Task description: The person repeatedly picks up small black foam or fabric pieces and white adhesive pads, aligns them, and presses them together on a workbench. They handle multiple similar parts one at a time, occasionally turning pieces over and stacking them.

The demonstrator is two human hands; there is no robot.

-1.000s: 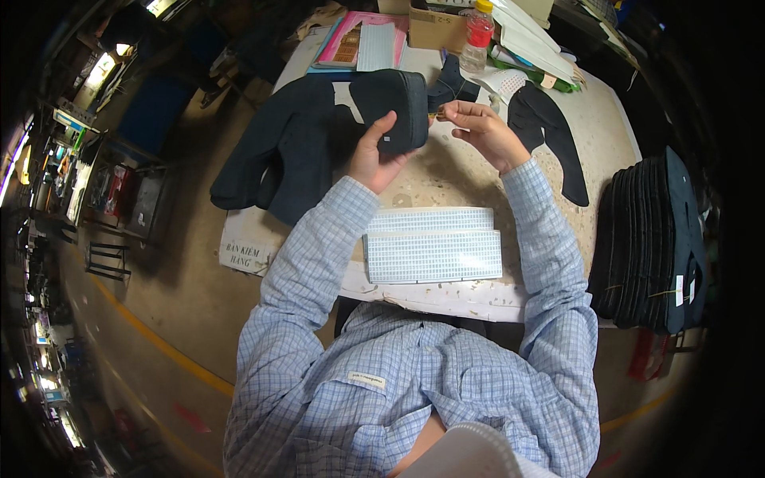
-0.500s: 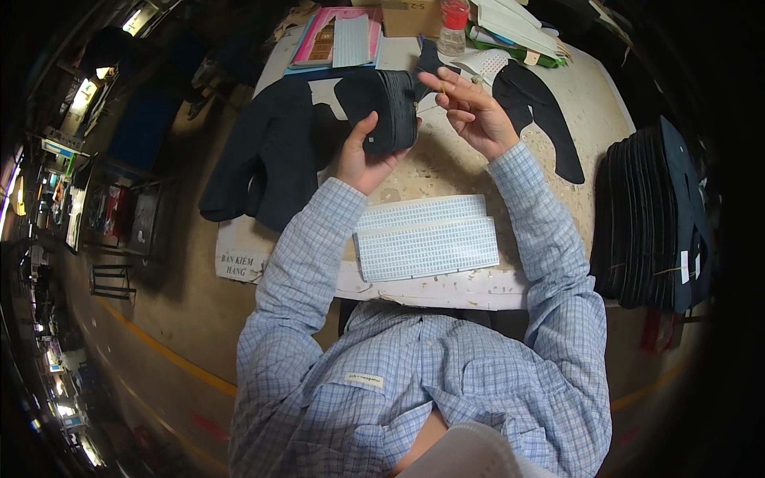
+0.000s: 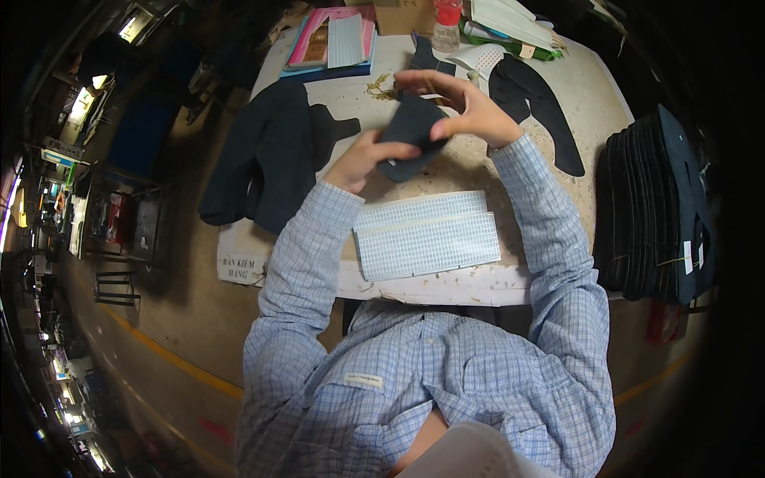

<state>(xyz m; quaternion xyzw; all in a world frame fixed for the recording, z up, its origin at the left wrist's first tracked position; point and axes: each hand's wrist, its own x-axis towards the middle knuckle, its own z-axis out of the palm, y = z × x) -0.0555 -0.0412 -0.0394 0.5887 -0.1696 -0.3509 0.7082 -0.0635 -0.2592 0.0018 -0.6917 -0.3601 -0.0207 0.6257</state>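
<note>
A small stack of dark fabric pieces (image 3: pixel 411 127) is held tilted above the table between my two hands. My left hand (image 3: pixel 360 161) grips its near left corner, thumb across the top face. At its right side, my right hand (image 3: pixel 472 110) has its thumb on the stack and its fingers curved round the far edge; some fingertips are hidden or slightly blurred. A tangle of yellowish thread (image 3: pixel 381 88) lies just beyond the stack. Two sheets of small pale labels (image 3: pixel 426 245) lie on the table nearer to me, one overlapping the other.
Larger dark cut pieces (image 3: pixel 271 155) are piled at the left, and another dark piece (image 3: pixel 535 107) lies at the right. Farther back are a pink book (image 3: pixel 315 36), a red-capped bottle (image 3: pixel 446 32) and a cardboard box (image 3: pixel 402 17). A tall dark stack (image 3: pixel 645 211) stands at the right edge.
The fabric stack has come nearer to me and turned from standing edge-on to lying tilted. My right hand, previously pinching beside it, is now on it. The thread tangle has come into view.
</note>
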